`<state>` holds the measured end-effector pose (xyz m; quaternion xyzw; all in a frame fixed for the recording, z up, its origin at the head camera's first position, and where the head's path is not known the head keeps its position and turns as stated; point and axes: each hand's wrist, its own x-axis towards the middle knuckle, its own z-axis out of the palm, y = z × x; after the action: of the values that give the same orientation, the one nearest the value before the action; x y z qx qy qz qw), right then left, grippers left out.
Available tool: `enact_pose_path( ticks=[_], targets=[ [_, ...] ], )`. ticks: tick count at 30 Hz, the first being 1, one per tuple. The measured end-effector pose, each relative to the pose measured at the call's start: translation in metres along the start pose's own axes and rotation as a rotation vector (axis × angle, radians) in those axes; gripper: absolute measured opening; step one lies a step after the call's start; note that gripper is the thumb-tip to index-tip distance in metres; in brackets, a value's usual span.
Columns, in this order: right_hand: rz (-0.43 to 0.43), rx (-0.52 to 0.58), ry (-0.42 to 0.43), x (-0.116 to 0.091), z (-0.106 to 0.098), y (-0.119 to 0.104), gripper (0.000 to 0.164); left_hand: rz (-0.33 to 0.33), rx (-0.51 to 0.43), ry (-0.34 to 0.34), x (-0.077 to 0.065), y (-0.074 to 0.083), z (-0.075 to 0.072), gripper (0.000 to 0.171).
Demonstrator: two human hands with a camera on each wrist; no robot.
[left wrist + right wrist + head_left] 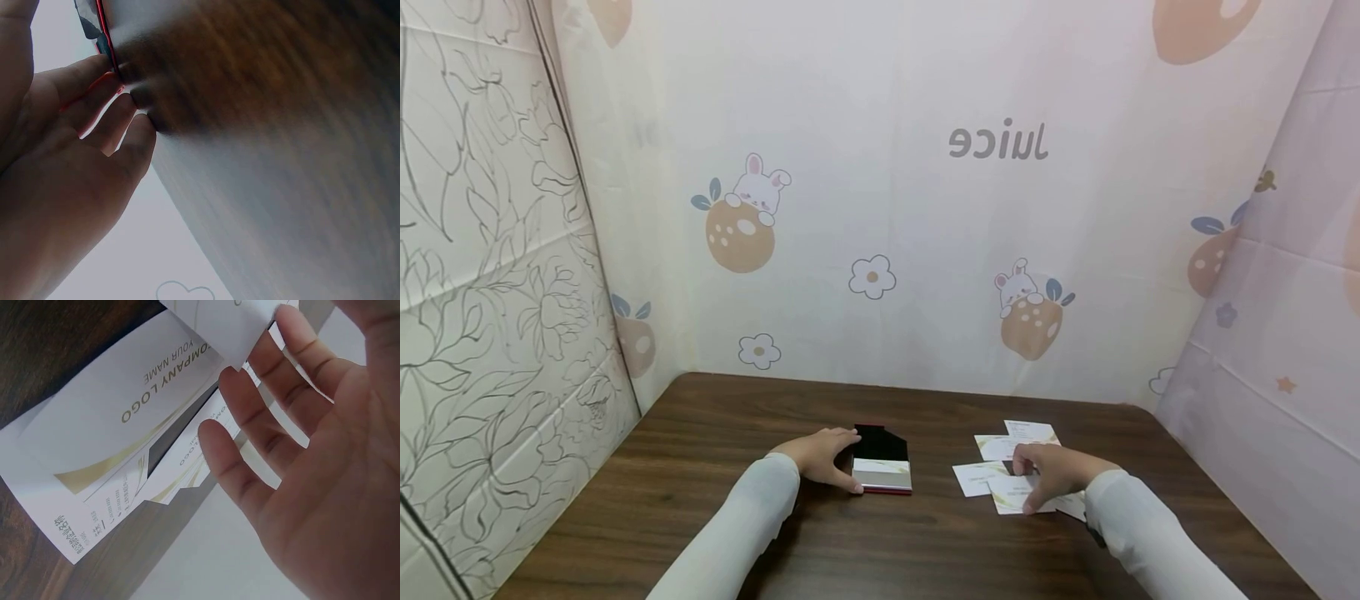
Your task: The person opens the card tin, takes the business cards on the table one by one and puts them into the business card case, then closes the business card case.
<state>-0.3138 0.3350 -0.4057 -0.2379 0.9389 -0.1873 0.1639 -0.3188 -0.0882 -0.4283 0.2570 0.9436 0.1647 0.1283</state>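
An opened card case (880, 443) with a black inside and a red edge lies mid-table, pale cards in its near part. My left hand (826, 457) holds it at its left side, thumb at the near corner and fingertips at the far one. In the left wrist view, the fingertips meet the case's red rim (107, 37). To the right, my right hand (1052, 473) spans a white business card (1006, 495), thumb at its near edge and fingers at its far edge. The right wrist view shows that card (219, 325) above another printed card (144, 394); the thumb's tip is hidden there.
Several more business cards (1032, 432) lie overlapping beyond and around my right hand, some partly under it. The brown wooden table (925, 550) ends at a patterned curtain (887, 208) behind, with more fabric at both sides.
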Motion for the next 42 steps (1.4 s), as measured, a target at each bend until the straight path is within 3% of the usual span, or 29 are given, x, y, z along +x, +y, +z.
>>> enact_pose_path(
  ticks=[12, 17, 30, 42],
  targets=[
    [-0.057, -0.041, 0.030, -0.005, -0.009, 0.004, 0.023, 0.009, 0.007, 0.000, 0.005, -0.004, 0.002, 0.091],
    [-0.108, 0.040, -0.011, -0.008, -0.013, 0.005, 0.014, 0.011, 0.009, 0.001, 0.004, -0.004, 0.001, 0.091],
    [-0.075, 0.259, -0.068, -0.009, -0.017, 0.005, 0.011, 0.024, 0.012, 0.012, 0.002, -0.003, 0.003, 0.090],
    [-0.156, 0.248, 0.040, 0.015, -0.008, -0.013, 0.013, 0.002, 0.022, 0.001, 0.002, -0.001, 0.002, 0.090]
  ],
)
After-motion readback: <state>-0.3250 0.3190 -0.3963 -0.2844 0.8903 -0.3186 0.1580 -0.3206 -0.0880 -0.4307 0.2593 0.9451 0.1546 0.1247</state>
